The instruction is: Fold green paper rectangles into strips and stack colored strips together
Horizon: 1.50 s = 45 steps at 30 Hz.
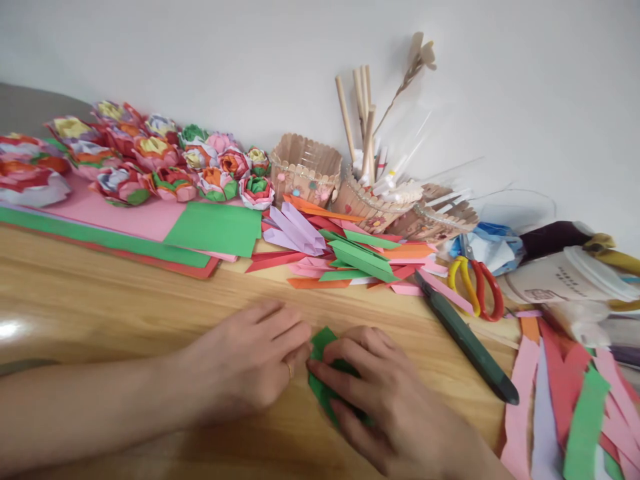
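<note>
A small piece of green paper (323,340) with folded edges is between my hands, low above or on the wooden table (240,440). My right hand (373,387) covers much of it, its bent fingers gripping the paper from the right. At the paper's left edge, my left hand (270,353) is closed, thumb and fingertips pinched together there; a ring shows on one finger. The right hand hides the lower part of the paper. Just beyond both hands lies a pile of folded paper strips (360,257) in green, purple, orange, red and pink.
Several folded paper flowers (157,153) stand on coloured sheets (215,227) at the back left. Three craft-stick baskets (305,167) line the wall. To the right lie a dark green cutter (467,340), scissors (477,287), a white cup (570,277) and paper strips (587,407).
</note>
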Available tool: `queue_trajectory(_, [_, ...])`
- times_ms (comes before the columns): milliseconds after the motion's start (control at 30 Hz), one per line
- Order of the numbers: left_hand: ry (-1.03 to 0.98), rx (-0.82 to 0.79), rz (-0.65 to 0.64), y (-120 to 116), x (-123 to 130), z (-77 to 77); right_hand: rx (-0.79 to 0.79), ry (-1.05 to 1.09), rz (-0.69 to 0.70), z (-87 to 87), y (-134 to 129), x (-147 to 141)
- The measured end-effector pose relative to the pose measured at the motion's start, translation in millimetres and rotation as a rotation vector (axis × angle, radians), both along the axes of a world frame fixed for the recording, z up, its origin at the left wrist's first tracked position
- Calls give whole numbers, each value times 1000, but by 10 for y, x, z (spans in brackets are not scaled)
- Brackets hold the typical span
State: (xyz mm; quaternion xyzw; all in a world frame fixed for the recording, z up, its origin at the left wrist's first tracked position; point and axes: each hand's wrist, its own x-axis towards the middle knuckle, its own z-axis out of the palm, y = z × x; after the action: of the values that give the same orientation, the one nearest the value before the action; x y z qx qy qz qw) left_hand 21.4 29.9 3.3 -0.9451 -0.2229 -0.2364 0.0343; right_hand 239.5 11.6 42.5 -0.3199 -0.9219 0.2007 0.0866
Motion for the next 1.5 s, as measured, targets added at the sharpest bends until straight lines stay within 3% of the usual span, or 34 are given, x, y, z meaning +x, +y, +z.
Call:
queue_trajectory(133, [-48,-75,-10,8,22,-10,-63,-49,-71,14,-29,-40])
queue_trajectory(233, [-83,-138,19,14,32,23,-60,66,-114,-36,-8,-4])
queue_trajectory(333, [-87,-86,7,22,30,63,-23,238,-318,-102,1,28])
queue_trajectory(433, [-84,-49,-1,16,28,79,-38,244,-500,-163,-10,5])
queue_trajectory(567, [-94,-42,39,14,46,35,-76,218,-534,-243,-20,-82])
queue_trajectory(700, [-113,51,98,69,72,-14,-11,192,-583,-297,-24,-135])
queue_trajectory(1000, [-64,57,101,142,82,-5,85,183,-536,-289,-37,-149])
queue_trajectory(1233, [-99,72,76,128,98,-7,351,96,-333,-317,-70,-96])
queue_trajectory(1500, [-70,105,74,148,71,19,381,5,-196,-250,-64,-93])
